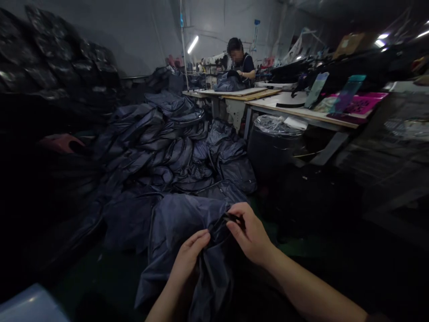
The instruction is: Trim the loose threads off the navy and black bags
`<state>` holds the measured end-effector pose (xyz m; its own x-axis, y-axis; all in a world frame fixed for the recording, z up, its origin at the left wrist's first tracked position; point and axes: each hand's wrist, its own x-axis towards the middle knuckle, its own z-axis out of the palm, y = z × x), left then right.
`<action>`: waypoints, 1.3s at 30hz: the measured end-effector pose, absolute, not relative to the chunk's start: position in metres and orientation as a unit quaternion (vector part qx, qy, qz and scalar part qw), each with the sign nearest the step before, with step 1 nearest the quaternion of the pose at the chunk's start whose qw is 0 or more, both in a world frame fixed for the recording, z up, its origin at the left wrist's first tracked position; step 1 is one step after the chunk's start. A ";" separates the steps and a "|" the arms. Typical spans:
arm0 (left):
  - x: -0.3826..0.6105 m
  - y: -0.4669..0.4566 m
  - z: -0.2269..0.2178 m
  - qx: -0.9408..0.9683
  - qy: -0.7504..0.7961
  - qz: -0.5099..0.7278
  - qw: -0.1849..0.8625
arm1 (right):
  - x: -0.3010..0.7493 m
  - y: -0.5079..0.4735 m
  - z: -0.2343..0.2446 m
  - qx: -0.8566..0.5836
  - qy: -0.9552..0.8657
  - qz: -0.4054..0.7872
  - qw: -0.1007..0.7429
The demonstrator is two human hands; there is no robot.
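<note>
head view, looking down across a crowded workshop floor. at the far left, a tall stack of black plastic-wrapped bundles (56,67) rises by the wall, with a pink plastic stool (62,143) low in front of it and the corner of a pale blue tub (30,306) at the near left edge. a wide heap of dark navy bags (167,147) spreads across the middle of the floor. at the near centre, the left hand (189,255) pinches a fold of one navy bag (177,228) between thumb and fingers, a narrow grip on the cloth. just beside it, the right hand (250,232) holds a small black zip tab (228,219) in a tight pinch, and the bag hangs down between both hands, in front of the heap. farther off, a co-worker (236,58) bends over a dark bag (229,82) on a long wooden table (234,93). to the right, a black bin (273,147) lined with clear plastic stands against a second table (301,112), which carries pink printed sheets (358,103).
</note>
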<state>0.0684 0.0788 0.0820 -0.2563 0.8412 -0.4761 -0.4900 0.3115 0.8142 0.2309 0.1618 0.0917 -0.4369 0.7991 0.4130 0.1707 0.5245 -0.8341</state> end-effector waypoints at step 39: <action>0.079 0.068 0.089 0.281 0.568 0.548 0.546 | 0.228 0.137 0.096 -0.393 -0.581 0.613 0.364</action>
<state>0.0787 0.0684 0.0892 -0.2468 0.9173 -0.3126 -0.2786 0.2418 0.9295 0.2282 0.1374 0.0963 -0.4260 0.9028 -0.0594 0.0099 -0.0610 -0.9981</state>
